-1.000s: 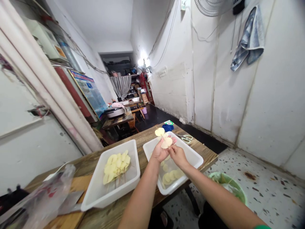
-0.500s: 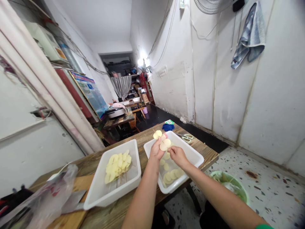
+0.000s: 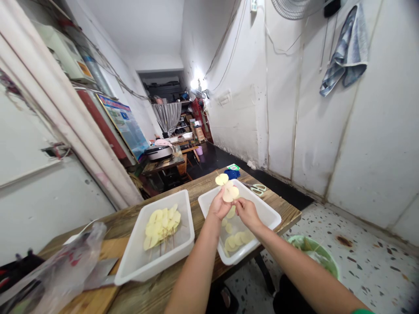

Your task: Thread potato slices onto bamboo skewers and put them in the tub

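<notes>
Over the right-hand white tray (image 3: 207, 201), my left hand (image 3: 219, 206) is closed around thin, pale yellow potato slices (image 3: 231, 192) threaded on a thin wooden skewer. One slice (image 3: 221, 179) sits higher, near the skewer's far tip. My right hand (image 3: 248, 212) pinches at the near end, just below the lowest slice; its fingers hide the skewer there. Loose potato slices (image 3: 236, 240) lie in the tray beneath. In the left-hand white tray (image 3: 153, 268) is a pile of skewered potato slices (image 3: 162, 224), sticks pointing toward me.
Scissors (image 3: 258, 189) and a blue cloth (image 3: 231, 174) lie behind the right tray on the wooden table (image 3: 288, 212). At left are a plastic bag (image 3: 77, 257), a wide metal blade (image 3: 104, 269) and a wooden board (image 3: 109, 250). A green bin (image 3: 330, 257) stands on the floor at right.
Both hands and the held slices have shifted slightly right. The slices have turned a little, and more of the one behind the lowest slice shows.
</notes>
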Demonstrator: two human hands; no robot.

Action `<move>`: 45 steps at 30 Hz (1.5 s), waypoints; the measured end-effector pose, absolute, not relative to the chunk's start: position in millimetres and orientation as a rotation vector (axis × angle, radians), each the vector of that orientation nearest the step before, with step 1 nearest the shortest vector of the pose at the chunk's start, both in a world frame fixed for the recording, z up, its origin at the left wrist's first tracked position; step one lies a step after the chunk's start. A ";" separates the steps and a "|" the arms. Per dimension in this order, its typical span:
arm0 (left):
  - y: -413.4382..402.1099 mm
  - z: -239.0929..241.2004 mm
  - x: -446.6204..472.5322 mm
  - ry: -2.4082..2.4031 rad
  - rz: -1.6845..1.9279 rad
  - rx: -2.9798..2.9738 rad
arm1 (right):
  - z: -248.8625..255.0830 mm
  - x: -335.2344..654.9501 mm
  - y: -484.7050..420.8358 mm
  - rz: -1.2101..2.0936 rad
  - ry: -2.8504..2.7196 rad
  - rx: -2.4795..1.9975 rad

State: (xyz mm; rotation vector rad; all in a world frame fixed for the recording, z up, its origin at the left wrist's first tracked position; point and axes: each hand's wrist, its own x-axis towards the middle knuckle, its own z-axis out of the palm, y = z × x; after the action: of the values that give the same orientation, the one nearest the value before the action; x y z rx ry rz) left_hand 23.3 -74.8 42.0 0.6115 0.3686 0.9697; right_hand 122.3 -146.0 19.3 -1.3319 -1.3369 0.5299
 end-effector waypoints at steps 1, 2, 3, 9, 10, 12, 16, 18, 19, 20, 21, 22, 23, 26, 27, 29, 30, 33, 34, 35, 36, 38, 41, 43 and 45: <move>-76.4 41.4 24.4 0.377 0.910 0.626 | 19.4 122.5 -146.0 0.536 -1.323 -1.321; -77.7 40.7 25.3 0.386 0.853 0.637 | 19.4 122.7 -146.1 0.544 -1.319 -1.307; -78.6 40.0 25.7 0.393 0.810 0.645 | 19.4 122.8 -146.2 0.553 -1.326 -1.290; -74.0 38.3 21.7 0.369 0.948 0.586 | 17.4 122.3 -146.0 0.572 -1.454 -1.321; -72.8 38.3 21.1 0.360 0.975 0.570 | 16.9 122.3 -145.5 0.553 -1.469 -1.349; -71.4 37.9 21.2 0.358 0.979 0.563 | 15.8 122.8 -144.1 0.487 -1.486 -1.407; -71.6 35.6 24.5 0.378 0.912 0.590 | 14.2 125.5 -142.2 0.409 -1.499 -1.492; -72.0 34.5 26.0 0.372 0.903 0.595 | 14.0 126.7 -142.4 0.425 -1.490 -1.508; -72.2 34.3 26.4 0.371 0.899 0.595 | 14.1 127.0 -142.6 0.431 -1.483 -1.510; -72.4 34.3 26.5 0.370 0.894 0.595 | 14.2 127.2 -142.7 0.435 -1.478 -1.510; -72.5 34.5 26.3 0.367 0.888 0.595 | 14.3 127.2 -142.8 0.437 -1.474 -1.506; -72.6 34.9 25.9 0.360 0.882 0.596 | 14.4 127.1 -142.8 0.438 -1.471 -1.498; -72.6 35.4 25.2 0.350 0.877 0.595 | 14.2 127.0 -142.5 0.440 -1.468 -1.485; -72.3 36.4 22.7 0.336 0.857 0.591 | 12.6 126.3 -140.6 0.459 -1.456 -1.416; -72.1 36.3 22.0 0.344 0.844 0.588 | 11.7 126.2 -139.7 0.473 -1.442 -1.390; -71.4 35.5 21.0 0.373 0.813 0.581 | 9.5 126.1 -138.1 0.507 -1.404 -1.352; -71.0 35.0 20.9 0.387 0.800 0.580 | 8.6 126.2 -137.4 0.522 -1.385 -1.346; -70.7 34.3 21.6 0.401 0.788 0.589 | 6.9 127.1 -136.6 0.523 -1.370 -1.370; -70.8 34.4 22.1 0.400 0.786 0.593 | 6.8 127.5 -136.6 0.515 -1.372 -1.380; -71.0 34.7 22.7 0.401 0.780 0.595 | 6.8 127.9 -136.6 0.509 -1.375 -1.387; -71.1 34.9 23.2 0.404 0.770 0.594 | 6.9 128.3 -136.5 0.508 -1.375 -1.389; -70.8 34.7 24.2 0.412 0.742 0.592 | 6.6 128.9 -136.4 0.520 -1.357 -1.382; -69.2 32.7 25.2 0.409 0.712 0.608 | 5.3 129.2 -136.0 0.533 -1.311 -1.358; -68.1 31.1 25.6 0.400 0.704 0.623 | 4.4 129.3 -135.8 0.531 -1.301 -1.338; -68.0 30.6 25.8 0.396 0.692 0.627 | 4.2 129.4 -135.8 0.538 -1.304 -1.329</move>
State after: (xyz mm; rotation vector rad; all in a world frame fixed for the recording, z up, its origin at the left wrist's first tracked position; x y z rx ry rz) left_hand 25.8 -68.0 30.6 0.6271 0.3961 0.6921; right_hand 129.4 -135.8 4.2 -1.3288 -1.3036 0.5377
